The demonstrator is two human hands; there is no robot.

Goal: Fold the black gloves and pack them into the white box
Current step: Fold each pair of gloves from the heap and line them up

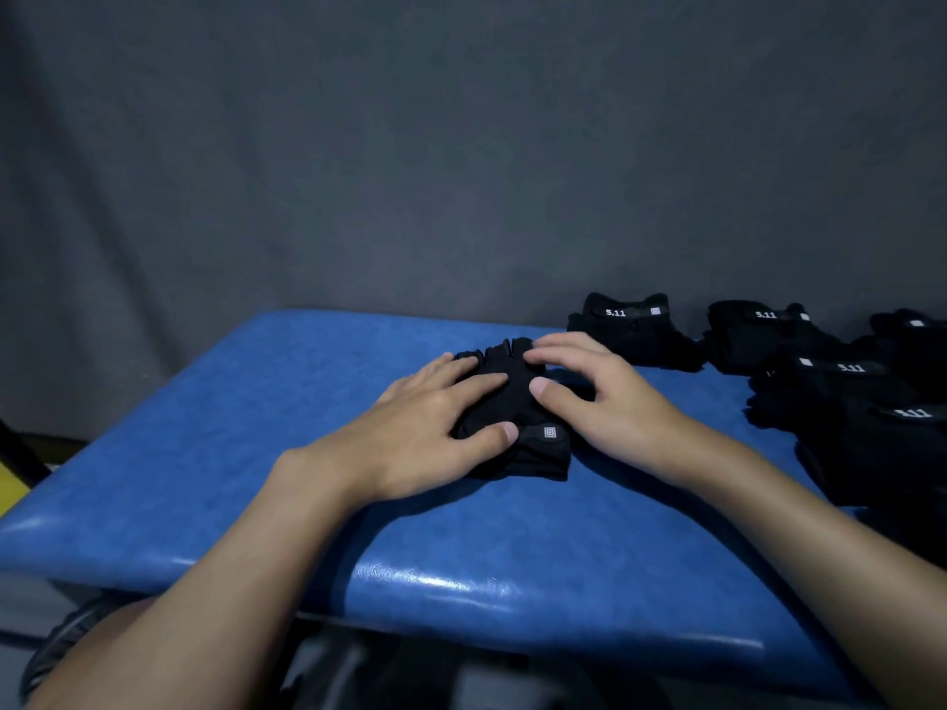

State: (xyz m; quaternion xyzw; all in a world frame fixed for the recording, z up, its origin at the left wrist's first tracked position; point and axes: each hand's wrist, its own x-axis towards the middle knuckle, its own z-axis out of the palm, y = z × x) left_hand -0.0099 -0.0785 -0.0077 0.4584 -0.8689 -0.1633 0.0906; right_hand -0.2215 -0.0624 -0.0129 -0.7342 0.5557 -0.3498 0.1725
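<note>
Blue vinyl table (230, 427) (glossy); grey cloth backdrop (461, 146); black gloves (517, 407) centre

Dim, bluish light falls from above, leaving white glare streaks along the near edge of the glossy blue padded table (440, 581). Soft shadows sit beneath the forearms. Wide-angle bending curves the edges; detail is soft.

Glove (517, 402) mid-table (256, 453); glove pile (840, 402) right.
</note>
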